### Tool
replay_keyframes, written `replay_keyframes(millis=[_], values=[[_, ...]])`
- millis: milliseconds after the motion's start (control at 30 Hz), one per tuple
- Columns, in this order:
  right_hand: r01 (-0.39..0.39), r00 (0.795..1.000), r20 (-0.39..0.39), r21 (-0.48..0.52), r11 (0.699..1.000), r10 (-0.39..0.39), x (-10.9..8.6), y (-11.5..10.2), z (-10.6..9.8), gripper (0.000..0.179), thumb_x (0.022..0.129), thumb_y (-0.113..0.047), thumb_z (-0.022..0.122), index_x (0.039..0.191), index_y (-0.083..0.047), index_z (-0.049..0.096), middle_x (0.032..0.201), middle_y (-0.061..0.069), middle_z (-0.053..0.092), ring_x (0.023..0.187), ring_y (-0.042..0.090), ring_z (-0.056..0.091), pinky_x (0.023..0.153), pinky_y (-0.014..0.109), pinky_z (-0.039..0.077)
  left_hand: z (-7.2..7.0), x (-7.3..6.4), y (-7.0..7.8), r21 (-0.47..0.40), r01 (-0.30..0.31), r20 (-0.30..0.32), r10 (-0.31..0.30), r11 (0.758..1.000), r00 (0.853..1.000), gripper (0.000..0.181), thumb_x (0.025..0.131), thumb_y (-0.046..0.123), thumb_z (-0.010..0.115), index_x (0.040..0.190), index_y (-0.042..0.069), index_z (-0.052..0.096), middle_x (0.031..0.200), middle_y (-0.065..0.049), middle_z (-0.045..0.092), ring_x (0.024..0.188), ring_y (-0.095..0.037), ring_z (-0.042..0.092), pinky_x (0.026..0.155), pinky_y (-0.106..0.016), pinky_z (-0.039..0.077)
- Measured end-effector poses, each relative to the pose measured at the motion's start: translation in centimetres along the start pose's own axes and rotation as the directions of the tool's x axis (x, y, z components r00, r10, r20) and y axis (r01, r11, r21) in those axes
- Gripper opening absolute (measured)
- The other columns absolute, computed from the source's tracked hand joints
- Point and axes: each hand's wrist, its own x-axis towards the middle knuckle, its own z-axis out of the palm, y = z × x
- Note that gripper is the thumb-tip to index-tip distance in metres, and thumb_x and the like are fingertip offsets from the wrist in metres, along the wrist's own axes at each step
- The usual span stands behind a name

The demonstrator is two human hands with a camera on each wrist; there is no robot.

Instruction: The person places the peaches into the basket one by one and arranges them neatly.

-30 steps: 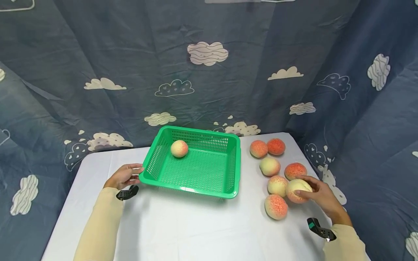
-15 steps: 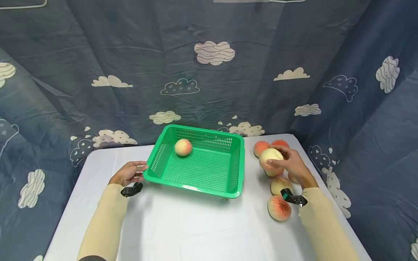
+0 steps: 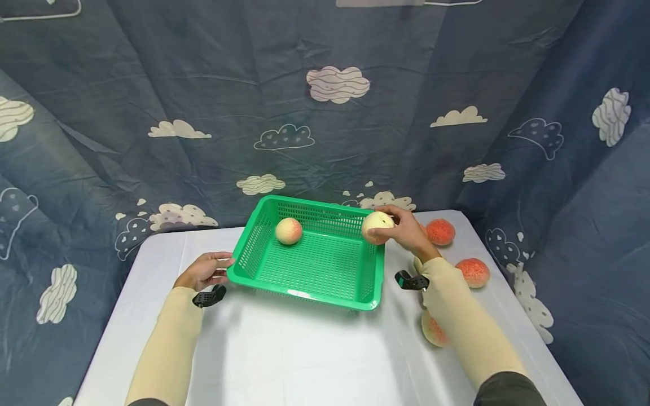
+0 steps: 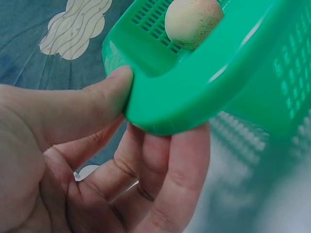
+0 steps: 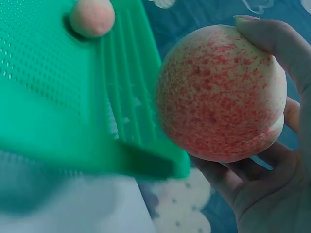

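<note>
My right hand [image 3: 408,228] grips a pale yellow peach with a red-speckled side [image 3: 377,226] above the right rim of the green plastic basket [image 3: 304,292]. In the right wrist view, thumb and fingers wrap round this held peach [image 5: 218,97]. At the basket's left corner my left hand [image 3: 204,270] pinches the rim; the left wrist view has the thumb against the rim [image 4: 175,97] and the fingers under it. One other peach [image 3: 289,231] lies inside the basket, towards its back left.
Right of the basket, several more peaches lie on the white table, among them a red one at the back [image 3: 440,232], another red one [image 3: 473,272] and one nearer the front [image 3: 434,330]. My right sleeve [image 3: 467,321] partly hides this group. A dark cloud-print curtain [image 3: 325,141] hangs behind.
My right hand has lifted the peach from the group on the right and carried it left to the basket's right rim. The left hand keeps its hold on the basket corner.
</note>
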Motion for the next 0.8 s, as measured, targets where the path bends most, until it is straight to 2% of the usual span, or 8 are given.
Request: replay_keyframes(millis=[233,367,600,800], values=[[-0.008,1.000,0.024,-0.041,0.999,0.009,3.2,-1.0,3.4,0.058,0.079,-0.019,0.081,0.130,-0.007,0.057,0.132,0.014,0.051,0.104,0.035,0.053,0.080,0.045,0.049,-0.1,0.3,-0.2,-0.007,-0.006,-0.011,0.006,1.000,1.000,0.050,0.099,0.011,0.055,0.141,-0.007,0.037,0.082,0.004,0.062,0.072,-0.009,0.060,0.071,-0.025,0.058],[-0.014,0.999,0.031,-0.039,0.999,0.015,4.8,-1.0,5.2,0.057,0.079,-0.021,0.081,0.130,-0.009,0.058,0.132,0.012,0.050,0.109,0.034,0.054,0.083,0.047,0.051,-0.2,0.3,-0.2,-0.004,-0.001,-0.009,0.001,1.000,1.000,0.049,0.098,0.011,0.055,0.141,-0.007,0.038,0.082,0.003,0.062,0.072,-0.009,0.060,0.070,-0.025,0.058],[-0.008,1.000,0.021,-0.033,0.999,0.008,7.1,-1.1,8.3,0.061,0.078,-0.019,0.082,0.132,-0.006,0.057,0.133,0.015,0.051,0.111,0.036,0.054,0.086,0.051,0.050,-0.4,0.3,0.1,-0.018,-0.003,-0.022,0.003,1.000,1.000,0.048,0.098,0.011,0.056,0.140,-0.007,0.039,0.081,0.004,0.063,0.071,-0.009,0.060,0.069,-0.025,0.058],[-0.039,0.999,0.007,-0.083,0.996,0.040,8.4,0.1,10.5,0.060,0.077,-0.020,0.083,0.130,-0.006,0.058,0.127,0.016,0.057,0.108,0.035,0.056,0.085,0.047,0.051,-0.1,0.2,0.2,0.008,0.000,-0.009,0.000,1.000,1.000,0.048,0.099,0.011,0.055,0.140,-0.008,0.039,0.082,0.004,0.062,0.072,-0.009,0.059,0.080,-0.030,0.057]])
